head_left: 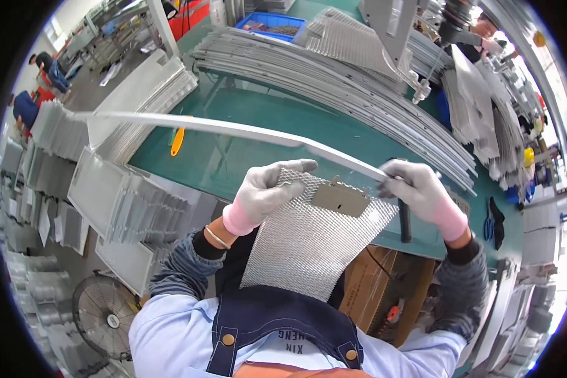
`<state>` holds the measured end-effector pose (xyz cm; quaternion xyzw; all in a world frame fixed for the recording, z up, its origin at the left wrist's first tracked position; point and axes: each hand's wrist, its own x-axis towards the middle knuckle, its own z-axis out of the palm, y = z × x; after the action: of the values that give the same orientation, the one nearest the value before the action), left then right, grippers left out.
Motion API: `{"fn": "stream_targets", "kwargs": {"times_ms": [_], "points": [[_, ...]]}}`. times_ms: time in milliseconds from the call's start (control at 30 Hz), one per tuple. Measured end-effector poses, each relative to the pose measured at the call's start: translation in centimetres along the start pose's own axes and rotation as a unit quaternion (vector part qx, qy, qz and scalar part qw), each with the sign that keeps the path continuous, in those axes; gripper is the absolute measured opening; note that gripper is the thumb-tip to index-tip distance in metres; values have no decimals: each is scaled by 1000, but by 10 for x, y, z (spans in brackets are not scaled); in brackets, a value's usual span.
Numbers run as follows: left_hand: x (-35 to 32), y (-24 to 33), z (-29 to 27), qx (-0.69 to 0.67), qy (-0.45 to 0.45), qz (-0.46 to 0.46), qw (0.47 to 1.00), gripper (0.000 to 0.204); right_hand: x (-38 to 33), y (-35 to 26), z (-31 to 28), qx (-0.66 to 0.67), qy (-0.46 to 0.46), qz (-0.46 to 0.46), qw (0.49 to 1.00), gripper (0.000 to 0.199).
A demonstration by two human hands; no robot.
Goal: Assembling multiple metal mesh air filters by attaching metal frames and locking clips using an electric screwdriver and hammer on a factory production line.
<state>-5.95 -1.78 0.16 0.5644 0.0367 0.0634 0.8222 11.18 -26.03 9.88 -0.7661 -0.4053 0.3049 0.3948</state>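
My left hand (261, 194), in a white glove with a pink cuff, grips the upper left edge of a silver metal mesh sheet (302, 249). The sheet tilts down against my apron. A small grey-beige metal plate (340, 199) with a dark hole sits at its upper edge. In a matching glove, my right hand (417, 192) is closed around the near end of a long pale metal strip (252, 131). This strip reaches far to the left, above the green table (233, 167). A tool with a black handle (405, 223) lies below my right hand.
Long metal strips (334, 82) are piled across the table's far side, by a blue bin (271, 24). A yellow-handled tool (177, 142) lies left; blue-handled scissors (489, 222) lie right. Stacked panels (145, 211) and a fan (107, 315) stand left. A co-worker (482, 38) is far right.
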Motion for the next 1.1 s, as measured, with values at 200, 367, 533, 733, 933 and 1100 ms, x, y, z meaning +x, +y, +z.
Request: {"fn": "stream_targets", "kwargs": {"times_ms": [200, 367, 533, 733, 933, 1100], "points": [[-18, 5, 2, -41, -6, 67, 997, 28, 26, -42, 25, -72, -111, 30, 991, 21], [-35, 22, -8, -100, -3, 56, 993, 28, 14, -63, 26, -73, -111, 61, 989, 21], [-35, 13, -9, -71, 19, 88, 993, 28, 3, -69, 25, -80, -107, 80, 988, 25], [-45, 28, -1, 23, 26, 95, 995, 24, 2, -78, 34, -177, -131, 66, 973, 28], [-53, 27, -8, -151, -23, 52, 987, 47, -14, -88, 29, -148, -103, 18, 983, 27], [-53, 27, -9, -196, -34, 104, 974, 38, -38, -76, 16, -141, -128, 80, 978, 28]]}}
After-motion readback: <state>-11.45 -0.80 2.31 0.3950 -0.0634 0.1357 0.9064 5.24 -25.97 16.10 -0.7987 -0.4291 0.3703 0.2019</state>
